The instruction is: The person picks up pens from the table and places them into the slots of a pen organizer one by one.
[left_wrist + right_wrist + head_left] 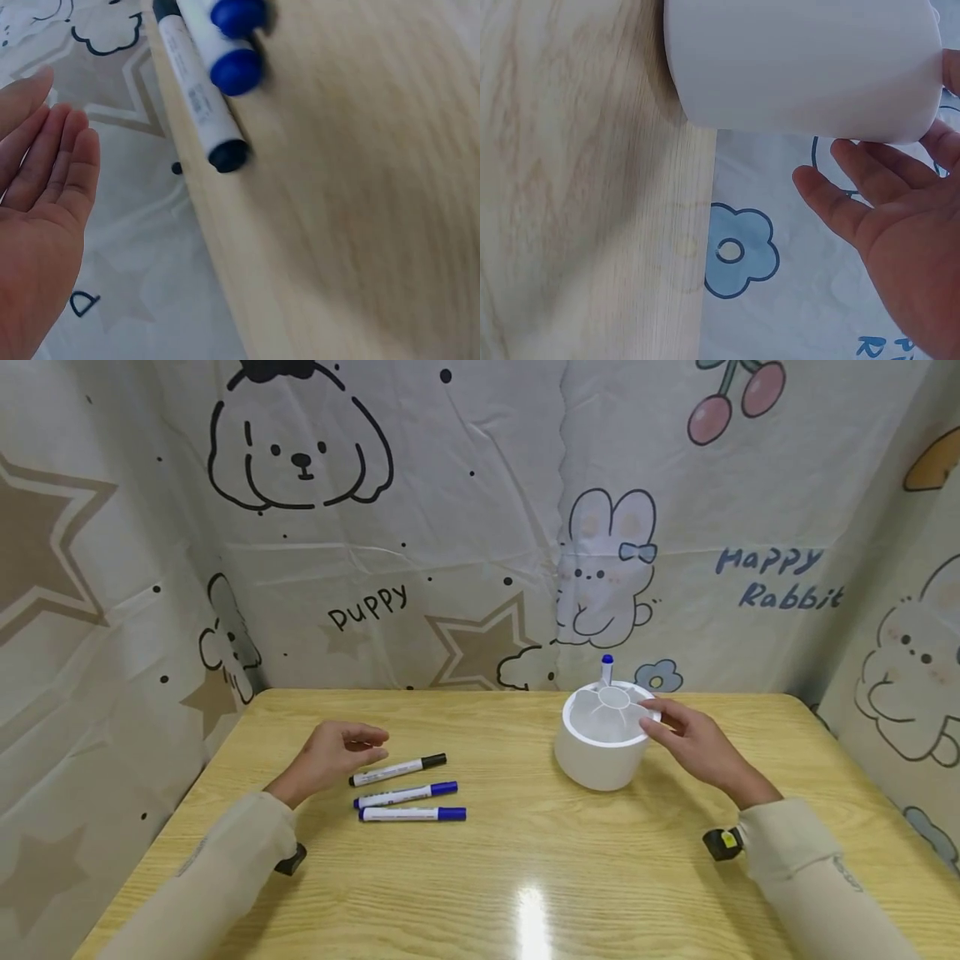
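Observation:
A white round pen holder [600, 760] with clear dividers stands toward the back right of the table. One blue-capped marker [607, 670] is upright in its rear compartment. My right hand [693, 743] holds the holder's right rim between thumb and forefinger; in the right wrist view the other fingers extend beside the white wall [802, 67]. Over on the left, my left hand [330, 760] is empty, its fingers loosely bent, just left of a black-capped marker [397, 771]. Below that lie two blue-capped markers, an upper one [405, 795] and a lower one [412, 814].
The wooden table [487, 877] carries everything. A printed cloth [465, 527] hangs behind its back edge and along both sides. Dark wrist cameras [723, 843] sit under both sleeves.

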`<control>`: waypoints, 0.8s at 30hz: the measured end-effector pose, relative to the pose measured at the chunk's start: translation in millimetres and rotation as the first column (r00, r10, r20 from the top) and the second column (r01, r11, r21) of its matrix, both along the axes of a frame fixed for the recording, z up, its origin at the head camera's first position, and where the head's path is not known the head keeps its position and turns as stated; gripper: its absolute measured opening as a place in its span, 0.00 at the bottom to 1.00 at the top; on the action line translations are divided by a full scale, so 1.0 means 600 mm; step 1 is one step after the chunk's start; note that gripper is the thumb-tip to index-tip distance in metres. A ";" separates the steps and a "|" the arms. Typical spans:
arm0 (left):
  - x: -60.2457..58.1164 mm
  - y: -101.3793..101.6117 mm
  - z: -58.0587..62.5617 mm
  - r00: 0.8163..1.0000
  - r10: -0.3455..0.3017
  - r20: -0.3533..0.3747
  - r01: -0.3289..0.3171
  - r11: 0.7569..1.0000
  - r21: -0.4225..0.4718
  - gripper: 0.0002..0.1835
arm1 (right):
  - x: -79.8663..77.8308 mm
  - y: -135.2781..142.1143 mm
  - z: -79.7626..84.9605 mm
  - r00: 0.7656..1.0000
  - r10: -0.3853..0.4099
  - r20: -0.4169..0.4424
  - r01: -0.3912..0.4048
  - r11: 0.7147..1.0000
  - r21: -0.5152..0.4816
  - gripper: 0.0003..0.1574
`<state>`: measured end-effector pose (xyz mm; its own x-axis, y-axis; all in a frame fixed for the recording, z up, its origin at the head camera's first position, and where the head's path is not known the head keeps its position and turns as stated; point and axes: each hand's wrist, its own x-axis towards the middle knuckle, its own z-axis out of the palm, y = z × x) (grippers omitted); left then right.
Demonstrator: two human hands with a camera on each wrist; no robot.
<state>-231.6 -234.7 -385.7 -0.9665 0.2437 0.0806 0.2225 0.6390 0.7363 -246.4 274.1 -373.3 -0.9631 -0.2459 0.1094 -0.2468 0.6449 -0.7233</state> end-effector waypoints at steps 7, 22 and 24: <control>0.007 -0.018 -0.010 1.000 -0.030 0.006 0.031 0.999 -0.027 0.18 | -0.005 0.000 0.001 1.000 0.012 -0.004 -0.012 1.000 -0.017 0.31; 0.008 -0.049 -0.034 0.997 -0.017 0.073 0.021 0.998 -0.054 0.19 | -0.011 0.006 -0.004 1.000 0.009 -0.013 -0.010 0.998 -0.066 0.28; 0.007 -0.050 -0.037 0.996 -0.006 0.084 0.011 0.998 -0.054 0.19 | -0.011 0.006 -0.006 1.000 -0.001 -0.024 -0.001 0.998 -0.064 0.28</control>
<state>-227.2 -265.0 -408.0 -0.9672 0.2537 -0.0138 0.1673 0.6769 0.7168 -253.1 277.7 -376.9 -0.9601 -0.2377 0.1475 -0.2642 0.5978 -0.7569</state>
